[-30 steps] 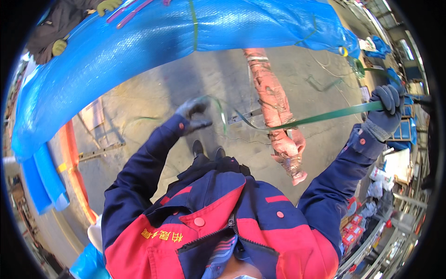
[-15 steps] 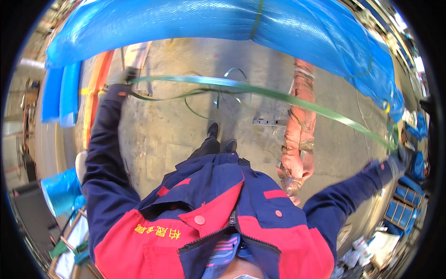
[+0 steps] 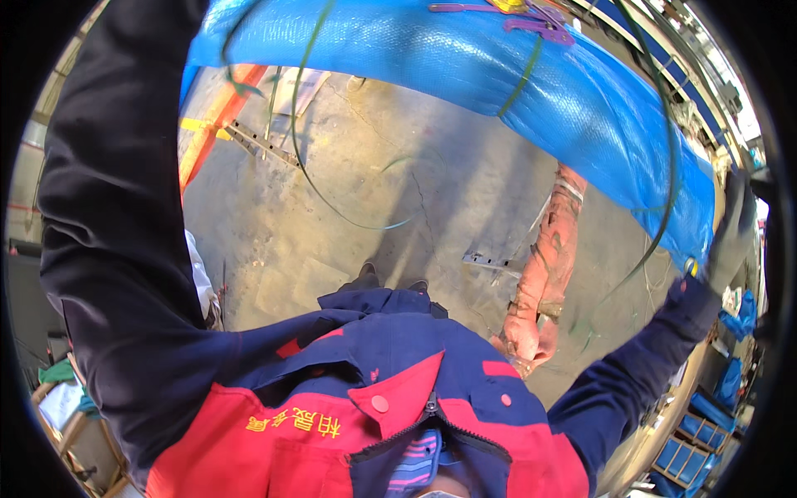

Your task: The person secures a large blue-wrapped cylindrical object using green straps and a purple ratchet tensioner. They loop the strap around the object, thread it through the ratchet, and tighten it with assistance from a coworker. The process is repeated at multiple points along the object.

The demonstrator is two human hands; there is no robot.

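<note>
My left arm (image 3: 116, 216) reaches up along the left side, and its hand is beyond the top edge. At the far right my right hand (image 3: 729, 232), in a grey glove, is raised beside the end of a long blue-wrapped bundle (image 3: 398, 50). Its fingers look stretched out, though somewhat blurred. Thin green strapping (image 3: 671, 158) loops down just left of that hand, apart from it. Another green strap length (image 3: 303, 162) hangs in a curve over the floor. One green band (image 3: 523, 79) lies around the bundle.
A purple hand tool (image 3: 540, 26) rests on top of the bundle. Below, a pinkish wrapped roll (image 3: 550, 257) lies on the concrete floor (image 3: 340, 241), near a perforated metal strip (image 3: 488, 261). An orange beam (image 3: 199, 149) stands at the left, with another perforated strip (image 3: 261, 143) beside it.
My left arm has swung up and its hand has left view. The right hand has risen. The strap stretched between both hands now hangs in loose loops. The purple tool has come into view.
</note>
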